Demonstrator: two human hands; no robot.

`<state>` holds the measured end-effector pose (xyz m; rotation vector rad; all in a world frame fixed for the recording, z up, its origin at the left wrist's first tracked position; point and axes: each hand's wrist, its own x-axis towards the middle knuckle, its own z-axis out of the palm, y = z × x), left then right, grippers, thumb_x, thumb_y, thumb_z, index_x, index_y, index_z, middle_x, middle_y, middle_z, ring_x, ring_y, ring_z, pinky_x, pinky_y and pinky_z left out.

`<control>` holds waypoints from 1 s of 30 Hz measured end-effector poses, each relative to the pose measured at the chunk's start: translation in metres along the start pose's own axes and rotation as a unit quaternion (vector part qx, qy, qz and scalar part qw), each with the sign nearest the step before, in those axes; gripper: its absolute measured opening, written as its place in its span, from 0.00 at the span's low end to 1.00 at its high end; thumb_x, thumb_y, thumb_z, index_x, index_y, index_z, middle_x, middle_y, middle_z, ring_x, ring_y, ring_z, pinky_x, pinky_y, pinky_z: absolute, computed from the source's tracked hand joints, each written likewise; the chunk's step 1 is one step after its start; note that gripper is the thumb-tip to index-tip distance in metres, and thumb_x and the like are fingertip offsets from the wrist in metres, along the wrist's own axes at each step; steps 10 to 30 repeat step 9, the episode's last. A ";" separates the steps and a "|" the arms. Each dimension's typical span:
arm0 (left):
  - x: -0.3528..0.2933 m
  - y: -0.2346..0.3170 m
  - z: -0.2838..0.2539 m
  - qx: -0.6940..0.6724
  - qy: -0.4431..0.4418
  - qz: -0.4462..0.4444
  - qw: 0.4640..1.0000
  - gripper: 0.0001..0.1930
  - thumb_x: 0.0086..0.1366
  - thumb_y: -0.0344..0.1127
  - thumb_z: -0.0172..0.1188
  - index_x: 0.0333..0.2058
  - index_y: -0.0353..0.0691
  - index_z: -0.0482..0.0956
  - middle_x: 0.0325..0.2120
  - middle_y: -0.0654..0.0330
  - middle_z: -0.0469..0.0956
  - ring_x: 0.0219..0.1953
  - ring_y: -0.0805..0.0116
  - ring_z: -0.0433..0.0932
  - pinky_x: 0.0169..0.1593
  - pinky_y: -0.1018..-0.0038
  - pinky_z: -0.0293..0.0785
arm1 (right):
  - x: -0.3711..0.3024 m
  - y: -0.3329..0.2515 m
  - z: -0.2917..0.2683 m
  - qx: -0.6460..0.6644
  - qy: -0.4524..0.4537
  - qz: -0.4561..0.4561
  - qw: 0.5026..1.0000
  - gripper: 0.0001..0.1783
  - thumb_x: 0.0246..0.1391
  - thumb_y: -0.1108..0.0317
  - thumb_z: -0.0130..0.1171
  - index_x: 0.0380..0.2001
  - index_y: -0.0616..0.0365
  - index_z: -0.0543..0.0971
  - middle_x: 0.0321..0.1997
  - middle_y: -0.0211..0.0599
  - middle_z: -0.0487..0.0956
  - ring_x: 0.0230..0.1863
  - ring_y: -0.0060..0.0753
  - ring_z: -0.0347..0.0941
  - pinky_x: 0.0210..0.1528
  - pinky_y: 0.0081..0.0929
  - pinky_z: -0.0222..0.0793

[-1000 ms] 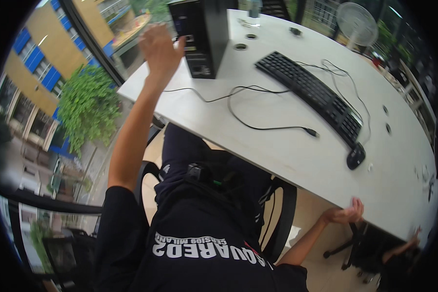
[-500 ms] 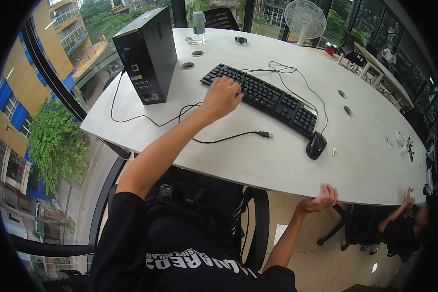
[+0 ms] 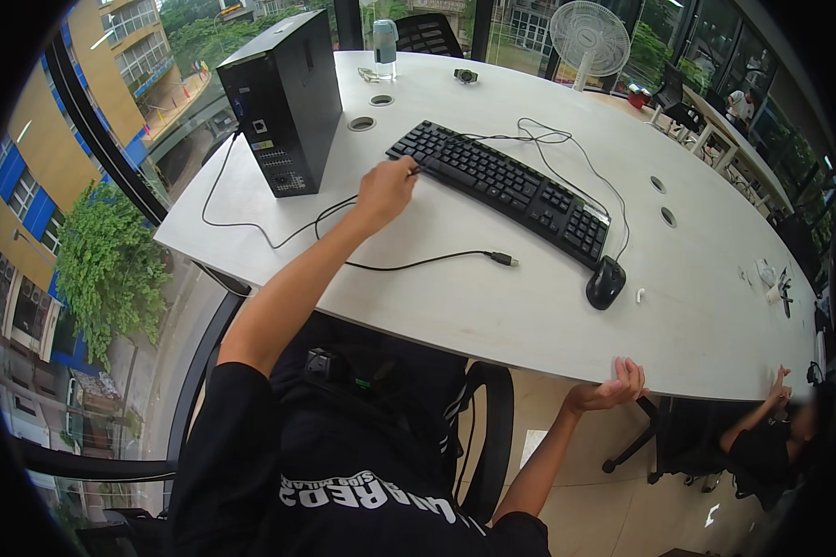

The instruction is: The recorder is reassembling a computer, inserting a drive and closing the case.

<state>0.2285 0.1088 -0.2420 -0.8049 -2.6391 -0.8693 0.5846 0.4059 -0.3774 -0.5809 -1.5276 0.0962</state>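
Note:
My left hand (image 3: 386,194) is closed near the lower left corner of the black keyboard (image 3: 501,181). A small dark end pokes out between thumb and fingers; it looks like the tip of a black cable (image 3: 317,228) that runs under the hand. Another stretch of cable ends in a loose USB plug (image 3: 504,259), lying on the white table in front of the keyboard. Palm up at the table's front edge, my right hand (image 3: 613,386) has its fingers loosely bent and holds nothing. A black mouse (image 3: 605,283) sits at the keyboard's right end.
A black computer tower (image 3: 297,111) stands at the left with a cable in its back. Farther off are a water bottle (image 3: 384,48), a small dark object (image 3: 465,76) and a white fan (image 3: 589,42). A small white piece (image 3: 640,295) lies beside the mouse. Another person (image 3: 769,436) sits at the right.
My left hand has moved left and toward me, off the keyboard's keys, and its fingers have closed. The cable loop near it has shifted left. My right hand has stayed at the edge.

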 end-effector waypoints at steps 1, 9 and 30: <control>-0.002 -0.011 -0.009 0.012 0.031 -0.004 0.999 0.10 0.67 0.33 0.62 0.45 0.39 0.81 0.34 0.51 0.85 0.39 0.48 0.83 0.45 0.57 0.77 | 0.001 0.000 0.000 -0.001 -0.004 0.001 1.000 0.27 0.70 0.56 0.34 0.36 0.59 0.82 0.47 0.36 0.79 0.60 0.43 0.69 0.78 0.55 0.38; -0.044 -0.078 -0.065 0.182 0.087 -0.065 0.977 0.10 0.67 0.33 0.61 0.46 0.41 0.80 0.33 0.47 0.83 0.40 0.45 0.84 0.44 0.54 0.79 | 0.002 0.003 -0.003 0.013 -0.018 -0.017 1.000 0.24 0.71 0.60 0.36 0.38 0.58 0.83 0.47 0.39 0.81 0.59 0.45 0.72 0.79 0.57 0.38; -0.044 -0.078 -0.065 0.182 0.087 -0.065 0.977 0.10 0.67 0.33 0.61 0.46 0.41 0.80 0.33 0.47 0.83 0.40 0.45 0.84 0.44 0.54 0.79 | 0.002 0.003 -0.003 0.013 -0.018 -0.017 1.000 0.24 0.71 0.60 0.36 0.38 0.58 0.83 0.47 0.39 0.81 0.59 0.45 0.72 0.79 0.57 0.38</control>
